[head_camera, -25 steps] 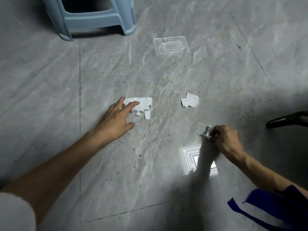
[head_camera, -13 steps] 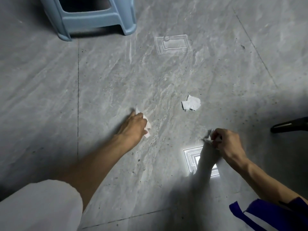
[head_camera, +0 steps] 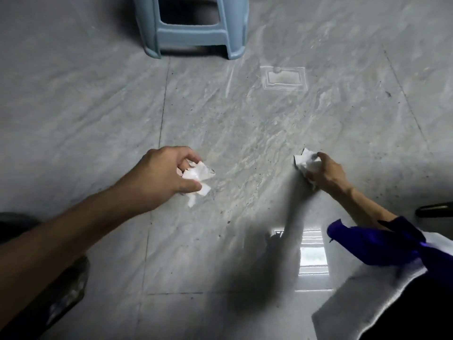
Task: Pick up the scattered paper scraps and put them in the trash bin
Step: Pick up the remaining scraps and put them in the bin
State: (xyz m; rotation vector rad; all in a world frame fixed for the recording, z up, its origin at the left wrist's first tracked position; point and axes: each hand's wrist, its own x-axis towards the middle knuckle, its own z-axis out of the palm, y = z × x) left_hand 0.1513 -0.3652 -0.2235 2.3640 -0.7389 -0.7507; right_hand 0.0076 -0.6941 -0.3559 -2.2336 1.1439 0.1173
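My left hand point(head_camera: 159, 176) is closed around a crumpled bunch of white paper scraps point(head_camera: 198, 176), lifted a little off the grey tiled floor. My right hand point(head_camera: 327, 174) is low at the floor, closed on another wad of white paper scraps point(head_camera: 306, 161). No loose scrap shows on the floor between the hands. No trash bin that I can make out is in view.
A light blue plastic stool point(head_camera: 196, 25) stands on the floor at the top centre. A dark object point(head_camera: 434, 210) pokes in at the right edge. Something dark and shiny point(head_camera: 61, 300) lies at the lower left. My blue and white sleeve point(head_camera: 377, 244) fills the lower right.
My left hand has gathered the left scraps and raised them. My right hand moved up to the scrap that lay on the floor and closed on it. The view tilted forward.
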